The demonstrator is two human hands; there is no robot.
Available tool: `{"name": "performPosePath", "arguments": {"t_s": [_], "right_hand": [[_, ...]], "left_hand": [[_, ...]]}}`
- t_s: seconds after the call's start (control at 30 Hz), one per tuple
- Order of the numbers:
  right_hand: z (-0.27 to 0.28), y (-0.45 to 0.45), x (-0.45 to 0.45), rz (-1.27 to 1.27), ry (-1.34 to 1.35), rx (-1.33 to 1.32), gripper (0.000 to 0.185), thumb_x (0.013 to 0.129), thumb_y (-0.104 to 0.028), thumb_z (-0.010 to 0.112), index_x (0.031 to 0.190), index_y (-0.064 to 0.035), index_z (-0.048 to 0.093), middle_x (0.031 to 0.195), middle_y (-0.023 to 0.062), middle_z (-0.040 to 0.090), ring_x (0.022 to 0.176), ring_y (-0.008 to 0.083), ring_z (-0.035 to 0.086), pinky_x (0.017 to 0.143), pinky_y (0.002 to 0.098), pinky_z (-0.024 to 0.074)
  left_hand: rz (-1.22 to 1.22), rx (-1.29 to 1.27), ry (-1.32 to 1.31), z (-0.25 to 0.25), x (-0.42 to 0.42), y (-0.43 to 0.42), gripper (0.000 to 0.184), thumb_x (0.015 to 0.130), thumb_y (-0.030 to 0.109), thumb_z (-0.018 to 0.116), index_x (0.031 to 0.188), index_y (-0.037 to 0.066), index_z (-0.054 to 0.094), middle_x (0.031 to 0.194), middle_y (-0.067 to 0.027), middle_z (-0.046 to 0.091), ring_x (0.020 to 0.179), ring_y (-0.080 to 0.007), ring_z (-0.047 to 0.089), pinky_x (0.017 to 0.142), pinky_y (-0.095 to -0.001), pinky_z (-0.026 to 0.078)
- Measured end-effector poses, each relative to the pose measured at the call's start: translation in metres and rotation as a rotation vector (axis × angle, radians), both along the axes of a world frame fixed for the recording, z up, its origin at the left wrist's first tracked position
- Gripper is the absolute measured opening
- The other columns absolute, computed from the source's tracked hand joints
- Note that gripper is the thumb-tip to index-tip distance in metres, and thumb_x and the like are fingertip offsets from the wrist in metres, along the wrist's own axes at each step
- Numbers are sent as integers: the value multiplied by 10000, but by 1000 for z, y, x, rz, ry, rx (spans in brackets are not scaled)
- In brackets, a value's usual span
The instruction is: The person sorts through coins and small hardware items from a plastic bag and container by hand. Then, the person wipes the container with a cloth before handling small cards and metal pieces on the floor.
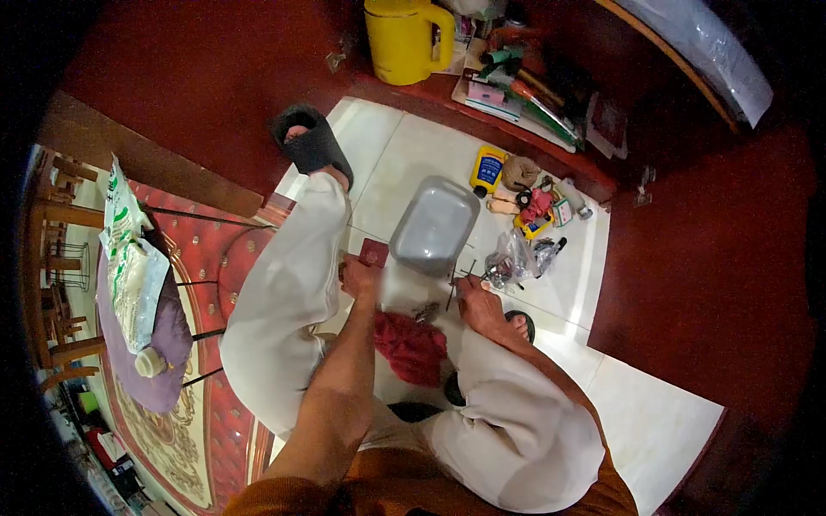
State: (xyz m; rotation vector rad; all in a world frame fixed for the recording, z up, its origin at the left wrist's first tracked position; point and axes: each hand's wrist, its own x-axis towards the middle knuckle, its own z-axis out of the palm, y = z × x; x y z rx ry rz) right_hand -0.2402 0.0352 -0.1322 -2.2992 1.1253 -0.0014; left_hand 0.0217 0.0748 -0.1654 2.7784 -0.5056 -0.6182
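My left hand (360, 278) is closed at the edge of a small dark red booklet or card (373, 252), left of the grey plastic basin (436, 225). My right hand (480, 304) is low over the floor below the basin, its fingers closed by thin dark sticks (451, 288); their exact kind is too small to tell. A crumpled red cloth (411, 347) lies between my legs, with a small dark clump (425, 311) just above it. To the right of the basin are a clear plastic bag (511, 261) and a yellow bottle with a blue label (488, 168).
Beside the bottle sits a roll of brown twine (520, 173) among small items. A yellow jug (400, 39) and stacked books (499, 99) stand on the dark red shelf ahead. Red cabinet panels (705, 232) flank the right side; a red patterned seat (215, 301) is at left.
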Motion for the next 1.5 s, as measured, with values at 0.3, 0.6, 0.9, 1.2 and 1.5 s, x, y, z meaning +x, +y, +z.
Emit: {"name": "performPosePath", "arguments": {"t_s": [0.3,0.6,0.9,1.2,1.5], "right_hand": [[-8,1,-7,-47,121,135,372,856,-130,599,1217,-97,517,1173,185,517,972,423,616,778,516,531],[23,-4,3,-145,10,125,325,872,-144,579,1193,-89,582,1156,180,595,986,414,622,833,498,513],[84,-54,25,-545,-727,651,375,910,-223,658,1243,-82,560,1113,117,648,939,256,653,823,368,515],[113,-63,10,-620,-1037,741,421,900,-253,706,1229,-50,540,1043,35,631,845,123,594,683,268,491],[111,-60,-17,-746,-1097,648,340,928,-219,670,1208,-73,545,1021,9,637,823,81,586,685,245,490]], "left_hand": [[-143,-194,12,0,-18,8,384,731,76,673,1068,-32,524,1093,-210,544,1080,-432,531,919,-502,452],[-234,-65,-30,14,-21,16,342,761,-6,615,1085,-10,507,1047,-217,565,1045,-428,539,906,-496,436],[-32,-1184,1005,69,-67,-47,435,830,65,725,1211,72,515,1118,-56,624,979,-190,612,828,-327,512],[-310,-982,1169,136,-104,-46,477,915,48,623,1349,22,427,1056,-99,618,904,-174,652,750,-328,565],[-494,-1022,939,128,-141,-43,379,932,-24,539,1289,26,423,1099,-106,590,892,-178,627,735,-314,558]]}}
